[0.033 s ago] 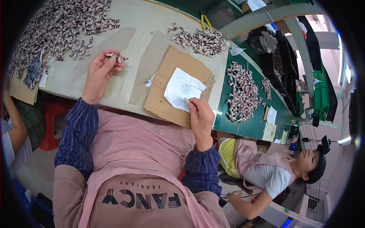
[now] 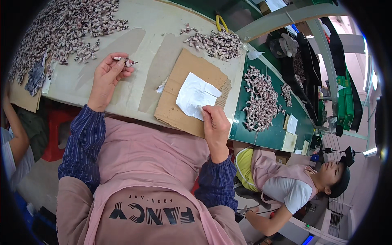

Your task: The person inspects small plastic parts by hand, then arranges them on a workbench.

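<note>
My left hand [image 2: 105, 83] is raised over the pale tabletop, its thumb and fingers closed around a small white, pink and dark figure-like piece [image 2: 129, 63]. One dark end of the piece sticks out past the fingertips. At the right, my right hand [image 2: 216, 124] makes a pinch at the lower edge of a creased white paper [image 2: 194, 92]. Something tiny and whitish may be between those fingertips, too small to make out. Under the paper lies a flat brown cardboard sheet [image 2: 169, 104] near the table's front edge.
Large heap of similar pieces [image 2: 69, 30] at far left; smaller pile [image 2: 218, 45] beyond the cardboard, beside a yellow-handled tool [image 2: 221, 23]. More pieces [image 2: 261, 100] lie on a green table [image 2: 241, 130]. A co-worker [image 2: 281, 179] sits at right; another person's arm [image 2: 16, 130] shows left.
</note>
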The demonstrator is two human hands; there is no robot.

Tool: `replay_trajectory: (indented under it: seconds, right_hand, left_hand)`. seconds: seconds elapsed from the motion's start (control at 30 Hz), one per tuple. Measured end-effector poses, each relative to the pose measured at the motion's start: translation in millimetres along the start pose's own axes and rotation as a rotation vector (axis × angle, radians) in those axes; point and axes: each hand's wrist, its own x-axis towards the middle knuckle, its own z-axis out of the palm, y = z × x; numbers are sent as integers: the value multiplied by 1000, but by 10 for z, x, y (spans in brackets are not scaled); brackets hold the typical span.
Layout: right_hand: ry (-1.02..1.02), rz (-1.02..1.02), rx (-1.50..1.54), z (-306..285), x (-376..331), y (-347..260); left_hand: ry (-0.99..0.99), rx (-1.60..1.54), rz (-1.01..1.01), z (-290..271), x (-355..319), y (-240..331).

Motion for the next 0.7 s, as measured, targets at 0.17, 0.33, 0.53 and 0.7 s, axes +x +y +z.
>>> replay_trajectory:
  seconds: [0.17,0.33,0.53,0.7]
  right_hand:
    - [-29,-59,-25,-17,14,-44]
    - [-20,-40,-35,2,24,-2]
    - [-44,-37,-87,-65,48,-43]
    - [-69,-62,-99,-48,80,-192]
  left_hand:
    - [6,5,7,-27,-17,-21]
    - [3,43,26,-22,-2,-33]
    - [-53,43,76,31,70,-85]
    - [-67,81,129,-16,40,-96]
